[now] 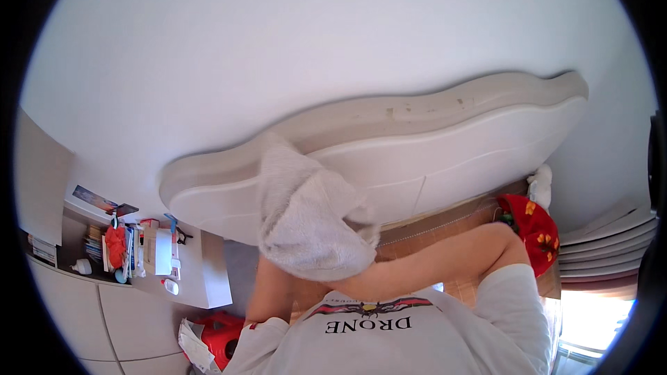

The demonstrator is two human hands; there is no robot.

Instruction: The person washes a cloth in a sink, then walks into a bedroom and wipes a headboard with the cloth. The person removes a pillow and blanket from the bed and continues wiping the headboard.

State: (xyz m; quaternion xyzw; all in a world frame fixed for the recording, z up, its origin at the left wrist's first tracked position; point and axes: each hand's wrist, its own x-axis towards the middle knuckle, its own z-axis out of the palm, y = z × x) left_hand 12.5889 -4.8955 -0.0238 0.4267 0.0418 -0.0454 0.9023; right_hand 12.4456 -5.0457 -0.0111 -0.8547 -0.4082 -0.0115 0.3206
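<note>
A white fluffy cloth (309, 219) is pressed against the cream-coloured headboard (417, 146), near its left end and lower edge. The cloth bunches over one of the person's hands, wrapping it so fully that neither the hand nor its fingers can be seen; which hand it is cannot be told for certain, though the bare forearm (424, 260) that runs from the right side of the view to the cloth appears to lead into it. How far that hand is open under the cloth cannot be told. A second bare forearm (267, 292) rises at the left from a white sleeve (260, 340) and passes behind the cloth, its hand hidden as well.

The headboard has a wavy upper edge and stands against a plain white wall (278, 42). Behind its right end lie a red patterned fabric (535, 229) and a strip of brown patterned surface (445, 226). At the left, a white shelf unit (201, 278) carries books, bottles and small items, among them an orange object (114, 243). A red object (222, 337) sits low beside crumpled white paper (191, 347). Blinds (604, 243) hang at the far right.
</note>
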